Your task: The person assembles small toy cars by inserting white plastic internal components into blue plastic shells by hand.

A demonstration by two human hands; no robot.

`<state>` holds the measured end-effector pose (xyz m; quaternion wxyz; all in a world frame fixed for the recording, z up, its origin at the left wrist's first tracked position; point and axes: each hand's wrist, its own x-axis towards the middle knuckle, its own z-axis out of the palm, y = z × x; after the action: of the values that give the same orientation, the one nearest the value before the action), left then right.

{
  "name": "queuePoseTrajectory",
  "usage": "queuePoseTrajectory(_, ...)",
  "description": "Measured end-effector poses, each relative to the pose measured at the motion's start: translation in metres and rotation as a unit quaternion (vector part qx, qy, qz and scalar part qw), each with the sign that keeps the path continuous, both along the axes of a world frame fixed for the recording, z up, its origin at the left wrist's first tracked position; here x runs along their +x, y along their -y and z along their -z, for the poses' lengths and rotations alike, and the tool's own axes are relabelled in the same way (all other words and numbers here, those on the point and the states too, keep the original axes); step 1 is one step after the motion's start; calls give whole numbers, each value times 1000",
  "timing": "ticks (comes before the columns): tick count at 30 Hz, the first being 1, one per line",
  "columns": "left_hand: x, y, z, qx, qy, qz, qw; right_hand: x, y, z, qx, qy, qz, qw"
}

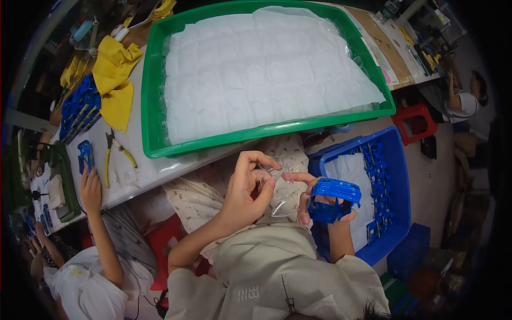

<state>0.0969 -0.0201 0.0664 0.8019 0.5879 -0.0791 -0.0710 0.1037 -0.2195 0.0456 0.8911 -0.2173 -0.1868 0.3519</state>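
Pinching a clear, glossy plastic piece point(277, 188) between left hand point(246, 193) fingers point(265, 160), while right hand point(320, 205) fingers curl around a ribbed blue plastic shell point(333, 200) just beside.

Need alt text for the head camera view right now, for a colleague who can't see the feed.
Seen from above, a seated person's right hand holds a blue plastic part while the left hand pinches a clear plastic bag beside it. Ahead sits a green tray of white padded sheeting, a blue crate at right, and a co-worker's hand at left.
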Motion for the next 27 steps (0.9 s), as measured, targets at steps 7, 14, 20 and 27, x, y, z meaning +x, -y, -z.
queuePoseTrajectory(7,-15,-3,-7,250,198,-88,944,-16,-10,-12,-85,-16,26,996)
queuePoseTrajectory(14,-29,-35,-15,365,251,-39,896,-29,-2,9,-28,-45,53,997)
queuePoseTrajectory(20,-54,-57,4,392,131,-128,901,-33,1,20,-115,-65,133,982)
queuePoseTrajectory(27,-79,-94,28,398,111,-284,865,-33,-8,21,-130,-87,137,978)
